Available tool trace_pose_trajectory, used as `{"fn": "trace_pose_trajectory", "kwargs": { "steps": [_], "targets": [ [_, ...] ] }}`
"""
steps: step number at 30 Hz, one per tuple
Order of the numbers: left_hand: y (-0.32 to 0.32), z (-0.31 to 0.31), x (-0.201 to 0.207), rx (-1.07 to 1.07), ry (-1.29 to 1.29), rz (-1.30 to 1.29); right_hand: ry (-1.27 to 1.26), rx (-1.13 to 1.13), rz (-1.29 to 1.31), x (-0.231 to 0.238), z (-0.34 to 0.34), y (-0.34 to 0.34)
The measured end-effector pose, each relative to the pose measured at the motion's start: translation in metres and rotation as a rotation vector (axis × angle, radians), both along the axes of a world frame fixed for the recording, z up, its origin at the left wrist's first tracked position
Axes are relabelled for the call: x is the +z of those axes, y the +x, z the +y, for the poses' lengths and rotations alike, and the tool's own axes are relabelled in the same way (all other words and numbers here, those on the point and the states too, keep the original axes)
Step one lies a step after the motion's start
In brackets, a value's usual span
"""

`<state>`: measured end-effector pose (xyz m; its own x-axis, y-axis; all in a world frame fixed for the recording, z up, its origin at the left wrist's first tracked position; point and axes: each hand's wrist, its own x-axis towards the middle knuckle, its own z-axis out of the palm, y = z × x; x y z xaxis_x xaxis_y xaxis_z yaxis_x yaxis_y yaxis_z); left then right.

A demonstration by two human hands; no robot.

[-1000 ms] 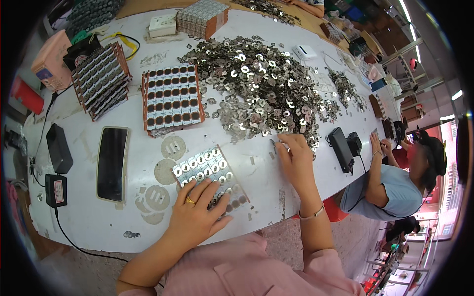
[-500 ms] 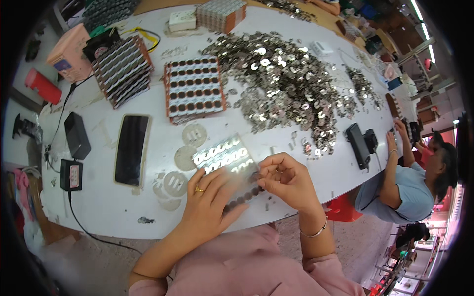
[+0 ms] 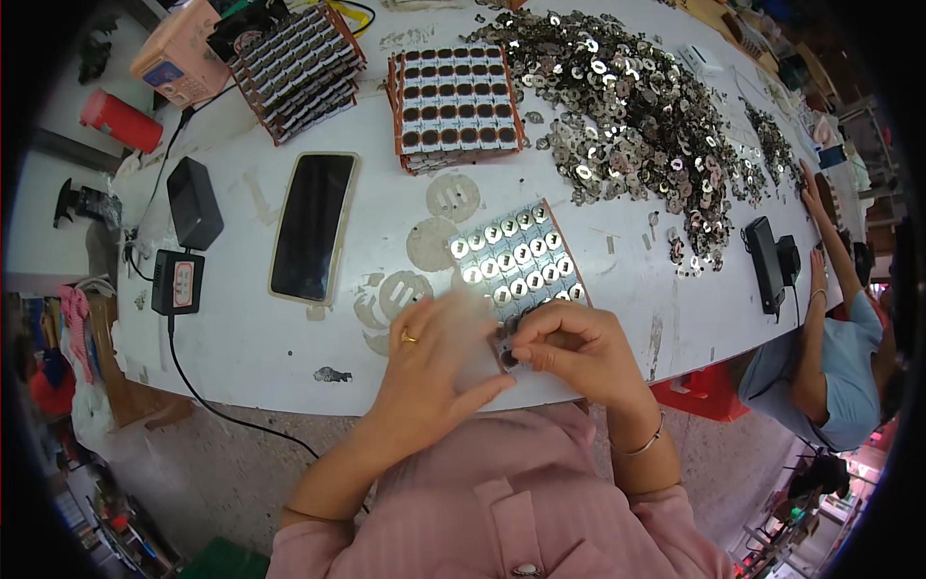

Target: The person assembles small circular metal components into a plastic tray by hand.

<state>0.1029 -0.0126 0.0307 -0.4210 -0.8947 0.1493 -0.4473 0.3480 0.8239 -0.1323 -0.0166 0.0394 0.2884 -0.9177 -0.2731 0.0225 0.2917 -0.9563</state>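
Note:
A flat panel point(image 3: 543, 239) lies on the table in front of me, with rows of shiny round metal pieces on it. At its near left edge is my left hand point(image 3: 424, 362), fingers stretched and thumb apart; motion smears the fingertips. The thumb and finger of my right hand point(image 3: 584, 352) are pinched together over the near end of the panel. Dark round pieces point(image 3: 509, 358) show just beside those fingertips. Whatever the pinch holds is too small and hidden to make out.
Beyond the panel are a stack of filled panels point(image 3: 453, 101) and a large heap of small metal pieces point(image 3: 627, 125). To the left lie a phone point(image 3: 313, 227) and black adapters point(image 3: 193, 203). A co-worker point(image 3: 815, 362) sits at the right, near a black device point(image 3: 762, 265).
The whole view has shifted, so the table's things sit higher and further right. My left hand has drawn back from across the panel, uncovering more metal rounds. My right hand stays pinched.

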Motion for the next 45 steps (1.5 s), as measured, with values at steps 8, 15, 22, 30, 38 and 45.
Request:
{"fn": "trace_pose_trajectory", "kwargs": {
  "steps": [8,15,22,30,38,45],
  "targets": [
    [-0.006,0.002,-0.012,-0.061,-0.188,-0.348,-0.250,0.202,0.496,0.009,0.000,0.002],
    [-0.012,0.003,-0.018,-0.044,-0.209,-0.376,-0.475,0.317,0.560,0.008,0.004,0.000],
    [-0.015,0.001,-0.017,-0.045,-0.249,-0.413,-0.414,0.175,0.641,0.006,0.014,0.005],
    [-0.014,-0.002,-0.016,-0.057,-0.269,-0.415,-0.511,0.266,0.764,0.015,-0.010,-0.019],
    [-0.017,0.000,-0.015,-0.054,-0.306,-0.426,-0.933,-0.241,1.148,-0.019,-0.101,-0.092],
    [-0.017,0.003,-0.017,-0.026,-0.297,-0.435,-0.314,-0.195,0.540,0.003,-0.066,-0.072]
  ]
}}
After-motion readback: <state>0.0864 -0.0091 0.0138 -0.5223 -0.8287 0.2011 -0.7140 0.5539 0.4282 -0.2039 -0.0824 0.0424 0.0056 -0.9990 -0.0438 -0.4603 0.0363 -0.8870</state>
